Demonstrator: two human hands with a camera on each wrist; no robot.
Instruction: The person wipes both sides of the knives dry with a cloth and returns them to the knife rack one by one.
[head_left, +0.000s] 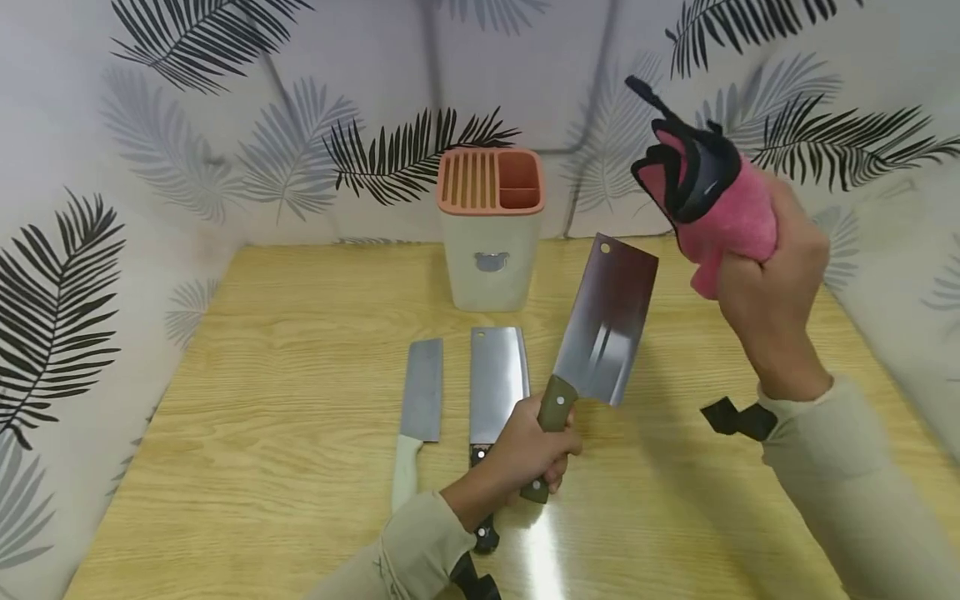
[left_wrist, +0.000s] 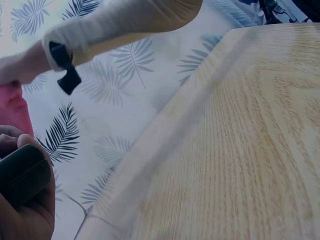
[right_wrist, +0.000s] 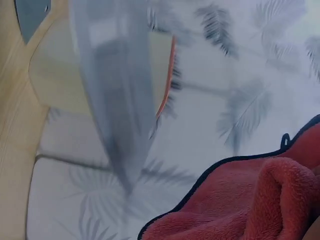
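Observation:
My left hand [head_left: 528, 450] grips the olive-green handle of a cleaver [head_left: 606, 317], its wide blade raised and tilted up to the right above the table. In the left wrist view the end of that handle [left_wrist: 22, 175] shows inside the curled fingers. My right hand [head_left: 783, 267] holds a bunched pink cloth [head_left: 738, 212] with black edging, up to the right of the blade and apart from it. The right wrist view shows the cloth [right_wrist: 240, 195] low at the right and the blade [right_wrist: 117, 85] blurred across the upper left.
Left of the hands lie a black-handled cleaver [head_left: 497, 383] and a smaller knife [head_left: 423, 392] with a pale green handle. A cream knife block [head_left: 491, 258] with an orange slotted top stands at the back of the wooden table [head_left: 300, 375]. Leaf-patterned covering hangs behind.

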